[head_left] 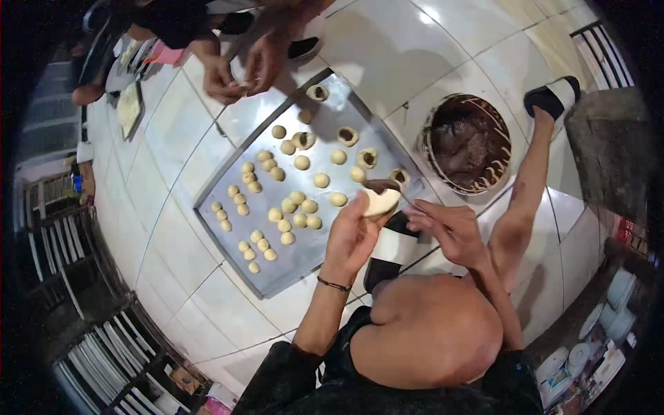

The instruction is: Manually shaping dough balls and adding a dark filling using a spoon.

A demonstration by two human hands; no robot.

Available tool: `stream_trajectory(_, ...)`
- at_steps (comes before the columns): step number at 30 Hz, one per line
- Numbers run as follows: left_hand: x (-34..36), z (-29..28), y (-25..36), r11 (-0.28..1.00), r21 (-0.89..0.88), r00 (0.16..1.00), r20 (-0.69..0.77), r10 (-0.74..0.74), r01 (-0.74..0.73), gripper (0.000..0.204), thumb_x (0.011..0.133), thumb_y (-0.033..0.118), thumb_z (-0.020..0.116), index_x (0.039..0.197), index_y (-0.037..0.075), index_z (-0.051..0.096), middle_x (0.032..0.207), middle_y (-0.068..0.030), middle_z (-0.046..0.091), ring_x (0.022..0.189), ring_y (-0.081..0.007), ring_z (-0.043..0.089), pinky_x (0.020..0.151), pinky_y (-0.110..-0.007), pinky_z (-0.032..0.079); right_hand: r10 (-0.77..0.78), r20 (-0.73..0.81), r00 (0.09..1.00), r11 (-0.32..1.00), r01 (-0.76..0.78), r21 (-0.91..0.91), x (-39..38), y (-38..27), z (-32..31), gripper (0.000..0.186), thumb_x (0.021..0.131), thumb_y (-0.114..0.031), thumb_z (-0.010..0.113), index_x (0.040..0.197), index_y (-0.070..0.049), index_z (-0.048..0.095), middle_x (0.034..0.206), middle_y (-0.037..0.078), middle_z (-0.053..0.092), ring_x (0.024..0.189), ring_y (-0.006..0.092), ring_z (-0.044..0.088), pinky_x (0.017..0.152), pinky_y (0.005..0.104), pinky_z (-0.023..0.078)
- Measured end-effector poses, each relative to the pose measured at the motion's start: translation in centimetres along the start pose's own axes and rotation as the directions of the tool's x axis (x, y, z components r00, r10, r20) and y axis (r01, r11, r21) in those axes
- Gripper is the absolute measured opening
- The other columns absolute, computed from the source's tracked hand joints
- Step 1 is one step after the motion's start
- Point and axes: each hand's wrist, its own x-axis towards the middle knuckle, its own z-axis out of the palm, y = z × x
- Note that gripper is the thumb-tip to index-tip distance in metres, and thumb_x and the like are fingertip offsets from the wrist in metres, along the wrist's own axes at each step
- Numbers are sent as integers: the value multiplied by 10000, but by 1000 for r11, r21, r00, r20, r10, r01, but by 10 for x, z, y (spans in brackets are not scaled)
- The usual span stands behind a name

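Observation:
My left hand [349, 238] holds a flattened piece of pale dough [379, 203], its edge curling upward, above the right corner of the metal tray [238, 259]. Close beside it, my right hand [453, 232] pinches a thin-handled tool. The far end of that tool reaches the dough, where dark brown filling [382, 185] shows. On the tray lie several small round dough balls [284, 225], some in short rows. Along its far and right side are several dough cups [348, 136] with dark filling inside.
A round tub [427, 142] of dark brown paste [467, 145] stands right of the tray. Across the tray, another person's hands [238, 72] work together. A pale board [130, 111] lies at far left. Metal racks [104, 360] stand lower left; my sandalled foot [552, 100] rests upper right.

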Motion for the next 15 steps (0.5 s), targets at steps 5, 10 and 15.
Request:
stream_trajectory(5,-2,32,32,996,10,980,-176,94,-94,465,1073,249,412,1390,-86,466,1382,-243,578,1318,-382,539,1159,-462,411,-99,12,995,944,98,-315,-23,26,7,340,907,6,679,1246,-2,699,730,48,697,527,129,516,497,266,431)
stream_trajectory(10,34,-18,77,994,-1,990,-87,110,-110,491,1070,297,429,1392,-72,445,1347,-235,596,1331,-396,532,1148,-451,431,272,74,959,959,-277,54,-59,57,-16,272,975,-17,604,1226,11,704,705,17,666,531,106,523,508,234,460)
stream_trajectory(15,134,-58,148,723,585,884,-19,466,-368,398,1048,313,508,1304,9,525,1203,-171,642,1115,-305,655,976,-406,566,289,-277,916,953,-302,-4,-77,35,-26,272,1039,-106,535,1241,-7,688,724,33,639,544,106,543,534,229,479)
